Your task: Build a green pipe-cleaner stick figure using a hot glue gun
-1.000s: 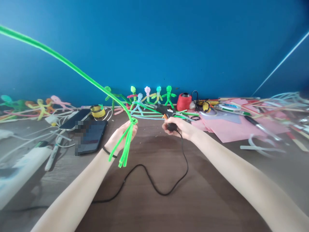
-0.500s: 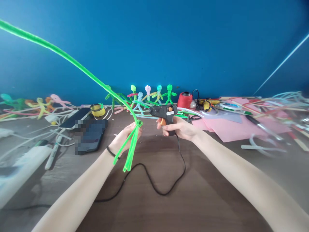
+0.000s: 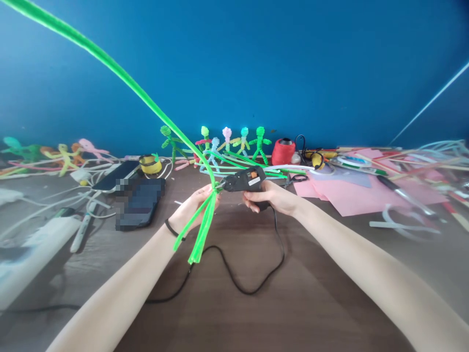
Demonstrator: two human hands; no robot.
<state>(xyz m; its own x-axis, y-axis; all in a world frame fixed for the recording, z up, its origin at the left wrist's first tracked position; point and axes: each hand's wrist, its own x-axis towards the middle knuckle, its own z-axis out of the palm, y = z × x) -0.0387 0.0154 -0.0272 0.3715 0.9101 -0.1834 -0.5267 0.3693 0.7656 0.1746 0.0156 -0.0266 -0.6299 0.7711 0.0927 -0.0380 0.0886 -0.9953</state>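
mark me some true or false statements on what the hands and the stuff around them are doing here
1. The right hand holds a glue gun. True.
2. The left hand holds a phone. False: the left hand holds green pipe cleaners.
3. The tip of the glue gun is at the gathered part of the green pipe cleaners. True.
4. The pink paper lies left of the glue gun. False: the pink paper lies to its right.
5. Small figures stand in front of a blue wall. True.
6. The black cord is wound into a tight coil. False: the black cord lies in loose bends.
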